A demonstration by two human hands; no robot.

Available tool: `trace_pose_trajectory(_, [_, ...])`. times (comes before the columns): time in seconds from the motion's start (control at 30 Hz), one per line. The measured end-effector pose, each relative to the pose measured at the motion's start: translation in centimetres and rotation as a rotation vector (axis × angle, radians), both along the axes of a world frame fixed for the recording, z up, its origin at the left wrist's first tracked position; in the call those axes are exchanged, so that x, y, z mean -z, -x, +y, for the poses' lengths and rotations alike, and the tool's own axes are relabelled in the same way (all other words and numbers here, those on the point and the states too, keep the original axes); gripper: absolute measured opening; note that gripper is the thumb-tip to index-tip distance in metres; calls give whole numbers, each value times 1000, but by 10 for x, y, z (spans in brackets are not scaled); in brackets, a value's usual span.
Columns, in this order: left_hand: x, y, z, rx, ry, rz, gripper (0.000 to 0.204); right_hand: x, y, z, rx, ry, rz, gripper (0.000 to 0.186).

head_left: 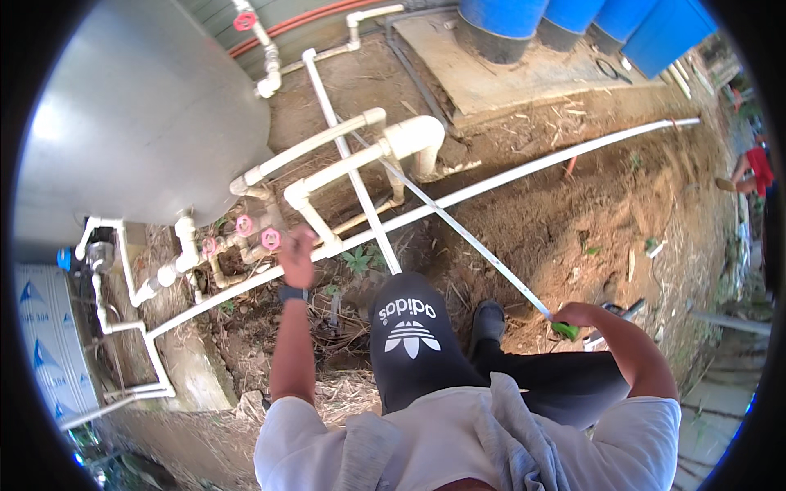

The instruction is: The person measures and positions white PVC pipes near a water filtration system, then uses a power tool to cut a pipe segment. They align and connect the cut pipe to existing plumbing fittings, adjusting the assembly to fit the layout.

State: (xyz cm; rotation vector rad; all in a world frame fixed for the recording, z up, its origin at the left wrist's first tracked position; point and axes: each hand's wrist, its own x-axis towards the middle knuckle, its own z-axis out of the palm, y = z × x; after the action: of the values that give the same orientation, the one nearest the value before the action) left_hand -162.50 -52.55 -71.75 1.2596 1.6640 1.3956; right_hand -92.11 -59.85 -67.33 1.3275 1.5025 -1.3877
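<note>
My right hand [579,314] is closed around the near end of a long, thin measuring tape [483,250]. Its pale blade runs up and left, across the long white pipe, toward the upright pipework. Something bright green [565,331] shows just under that hand; I cannot make out whether it is the tape's case or a leaf. My left hand [297,255], slightly blurred, is raised beside a pink valve handle [270,238] with its fingers apart and nothing visible in them. Beneath the tape lies the long white pipe [508,178], and a second white pipe [360,192] crosses it toward my knee.
A large steel tank [147,106] stands at the left, with cream pipes [336,168] and pink valves beside it. Blue barrels [503,20] sit on a concrete slab [467,82] at the back. Dug soil [589,221] lies ahead. Another person in red [760,168] is at far right.
</note>
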Motion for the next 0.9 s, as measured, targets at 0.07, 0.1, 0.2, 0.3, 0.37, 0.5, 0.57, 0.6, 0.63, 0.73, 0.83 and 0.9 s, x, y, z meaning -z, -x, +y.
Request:
trace_pose_trajectory(0.07, [25,-18,-47,46,335,-138,15,-34,9,10,71,78,-347,66])
trace_pose_trajectory(0.1, [34,-49,-54,152,327,57,19,-34,-35,-4,89,32,-389,66])
trace_pose_trajectory(0.2, [92,-64,-79,184,679,-410,22,-77,-44,11,302,29,-287,52])
trace_pose_trajectory(0.3, [139,-58,-73,514,459,369,34,-80,-80,6,305,-15,-175,47])
trace_pose_trajectory(0.37, [159,-75,-45,651,532,667,43,-88,-96,-6,270,22,-262,47])
trace_pose_trajectory(0.5, [207,-120,12,321,878,177,55,-59,-174,-103,543,-23,28,50])
trace_pose_trajectory(0.57, [236,-120,24,-43,1099,-244,65,-53,-158,-124,617,22,-153,48])
trace_pose_trajectory(0.6, [245,-138,30,-11,1032,-178,81,-64,-159,-145,671,44,-275,47])
trace_pose_trajectory(0.63, [256,-142,31,4,965,-106,96,-70,-161,-162,716,70,-387,46])
trace_pose_trajectory(0.73, [271,-71,41,-53,964,188,92,-12,-172,-173,418,-155,-144,44])
trace_pose_trajectory(0.83, [249,-183,57,-74,958,-15,71,-57,-219,-254,388,-238,-202,42])
trace_pose_trajectory(0.9, [243,-185,67,-170,907,6,60,-63,-228,-260,410,-168,-263,41])
